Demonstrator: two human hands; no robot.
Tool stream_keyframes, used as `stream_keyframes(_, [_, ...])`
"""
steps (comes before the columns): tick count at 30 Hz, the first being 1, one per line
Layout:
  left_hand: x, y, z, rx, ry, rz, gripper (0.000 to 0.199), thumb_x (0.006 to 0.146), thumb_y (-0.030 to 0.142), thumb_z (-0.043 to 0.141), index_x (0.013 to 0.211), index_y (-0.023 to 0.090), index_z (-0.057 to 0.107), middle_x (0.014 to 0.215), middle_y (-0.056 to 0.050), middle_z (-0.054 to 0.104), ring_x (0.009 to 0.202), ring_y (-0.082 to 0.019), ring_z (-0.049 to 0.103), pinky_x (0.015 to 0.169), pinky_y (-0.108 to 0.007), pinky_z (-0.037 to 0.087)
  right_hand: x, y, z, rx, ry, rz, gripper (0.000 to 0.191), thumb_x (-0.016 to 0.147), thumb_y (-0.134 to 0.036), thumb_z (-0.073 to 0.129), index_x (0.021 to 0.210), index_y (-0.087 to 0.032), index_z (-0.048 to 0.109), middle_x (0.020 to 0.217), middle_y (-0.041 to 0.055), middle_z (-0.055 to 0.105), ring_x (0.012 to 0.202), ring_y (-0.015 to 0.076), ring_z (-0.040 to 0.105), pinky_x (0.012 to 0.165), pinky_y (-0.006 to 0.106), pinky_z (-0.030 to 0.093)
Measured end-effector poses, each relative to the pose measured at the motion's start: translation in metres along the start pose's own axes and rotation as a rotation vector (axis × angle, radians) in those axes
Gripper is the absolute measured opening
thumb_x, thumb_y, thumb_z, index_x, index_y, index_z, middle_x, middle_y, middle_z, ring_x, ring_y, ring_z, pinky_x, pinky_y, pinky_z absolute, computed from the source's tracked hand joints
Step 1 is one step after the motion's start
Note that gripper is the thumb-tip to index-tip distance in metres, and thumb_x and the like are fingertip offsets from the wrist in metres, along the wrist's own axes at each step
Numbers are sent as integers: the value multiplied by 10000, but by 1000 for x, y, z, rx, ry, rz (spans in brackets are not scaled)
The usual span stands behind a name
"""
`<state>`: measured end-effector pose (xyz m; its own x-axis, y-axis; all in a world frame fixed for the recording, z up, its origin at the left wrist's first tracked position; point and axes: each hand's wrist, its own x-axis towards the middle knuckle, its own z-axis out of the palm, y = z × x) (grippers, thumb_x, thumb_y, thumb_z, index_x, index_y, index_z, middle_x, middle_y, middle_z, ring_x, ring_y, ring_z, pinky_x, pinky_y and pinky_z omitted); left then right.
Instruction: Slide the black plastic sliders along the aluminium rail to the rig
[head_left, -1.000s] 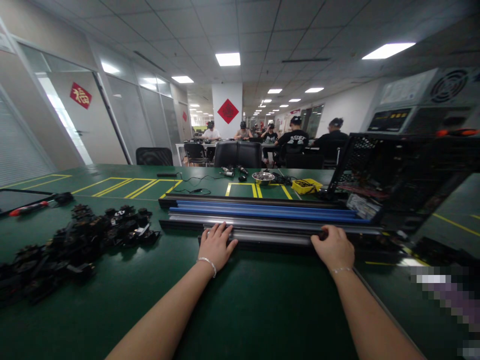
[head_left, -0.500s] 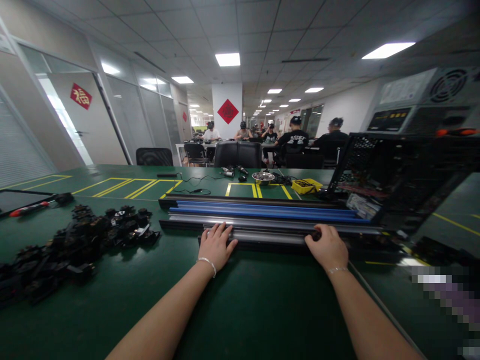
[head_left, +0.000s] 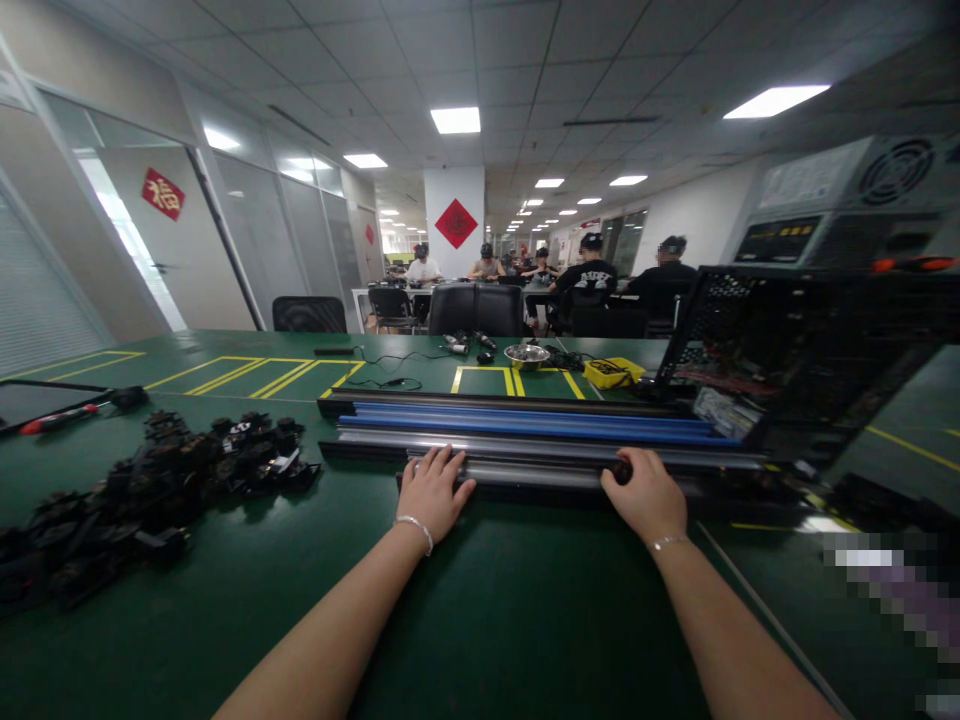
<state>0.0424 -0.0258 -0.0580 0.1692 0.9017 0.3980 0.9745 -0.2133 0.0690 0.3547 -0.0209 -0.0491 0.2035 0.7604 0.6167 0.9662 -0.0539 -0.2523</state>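
My left hand (head_left: 433, 493) lies with its fingers stretched over the left end of the nearest long rail (head_left: 532, 476), a silver-grey bar with a black base. Farther right along this rail, my right hand (head_left: 646, 497) is closed around a small dark round piece, like a knob (head_left: 622, 470), between thumb and fingers. Most of the knob's lower part is hidden by the fingers. Behind lie a longer grey rail (head_left: 525, 445), a blue rail (head_left: 525, 418) and a black one, all roughly parallel.
An open black computer case (head_left: 832, 350) with silver power supplies (head_left: 840, 195) on top stands at right. A heap of black parts (head_left: 150, 490) and a red-tipped screwdriver (head_left: 64, 418) lie left. Behind the rails are a metal bowl (head_left: 526, 356), a yellow tray (head_left: 613, 373) and cables. People sit farther back.
My right hand has slid slightly left along the nearest rail with the dark knob in its fingers. My left hand stays in place.
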Motion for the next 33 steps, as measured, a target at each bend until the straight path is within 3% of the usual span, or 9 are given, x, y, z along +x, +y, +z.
stream_keyframes(12, [0, 1, -2, -1, -10, -3, 521, 850, 540, 233, 1280, 308, 415, 1380, 0, 402, 1278, -208, 300, 1024, -439, 243, -2, -9, 0, 69, 17, -95, 273, 720, -350, 497, 946, -203, 543, 951, 53, 574, 806, 195, 566, 645, 310, 440])
stream_keyframes(33, [-1, 0, -1, 5, -3, 1, 510, 851, 536, 239, 1276, 316, 418, 1378, 0, 403, 1278, -211, 303, 1025, -431, 239, -6, -24, 0, 175, -100, -163, 284, 765, -386, 474, 974, -202, 533, 960, 49, 591, 834, 195, 572, 724, 316, 444])
